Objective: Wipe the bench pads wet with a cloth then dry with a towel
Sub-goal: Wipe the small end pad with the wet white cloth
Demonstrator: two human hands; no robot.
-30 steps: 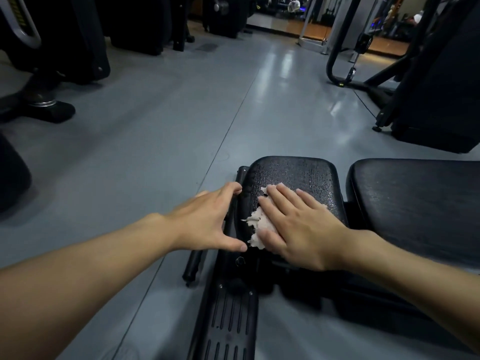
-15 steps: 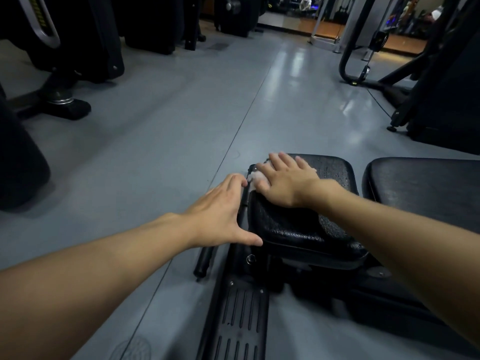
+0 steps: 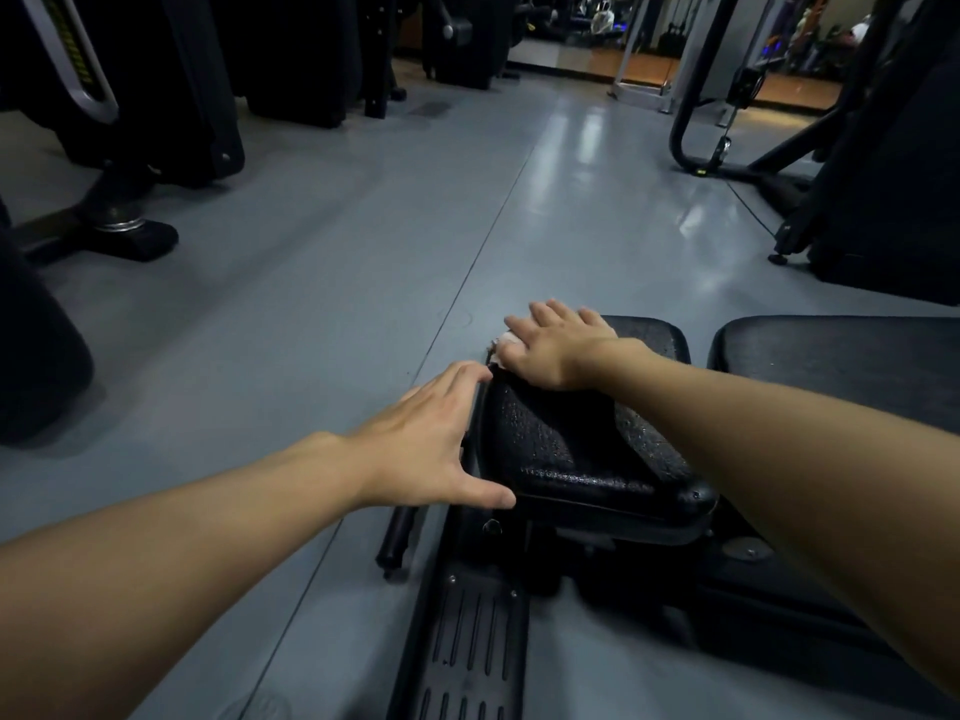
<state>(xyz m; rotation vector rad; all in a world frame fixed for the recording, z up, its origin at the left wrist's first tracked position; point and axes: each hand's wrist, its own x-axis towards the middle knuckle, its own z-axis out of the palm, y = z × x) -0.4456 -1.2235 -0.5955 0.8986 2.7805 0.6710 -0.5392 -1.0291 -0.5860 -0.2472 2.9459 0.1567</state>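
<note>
**Cloth pushed out to the pad's far corner**

Since a second ago the right grip (image 3: 556,350) has slid the cloth (image 3: 502,344) from the near left part of the seat pad (image 3: 571,449) up to its far left corner. The left grip (image 3: 431,444) has kept its post along the pad's left edge.

Head view: the right grip lies flat on the cloth, fingers straight and spread, pinching nothing. A flat palm probably serves best here, as it spreads pressure over the cloth and drags it in one sweep. Only a white scrap of cloth shows, at the thumb side under the palm; the rest is hidden. The left grip is likewise unclenched and holds nothing. Its thumb touches the pad's near left corner and its fingers lie over the black bar (image 3: 397,532) beside the pad. It appears to steady the body for the long reach, though in this dim light I cannot tell how firmly it bears down.

The seat pad glistens with droplets, so this looks like the wet pass, with drying yet to come. The back pad (image 3: 831,366), just to the right, looks untouched. No towel is in sight.
</note>
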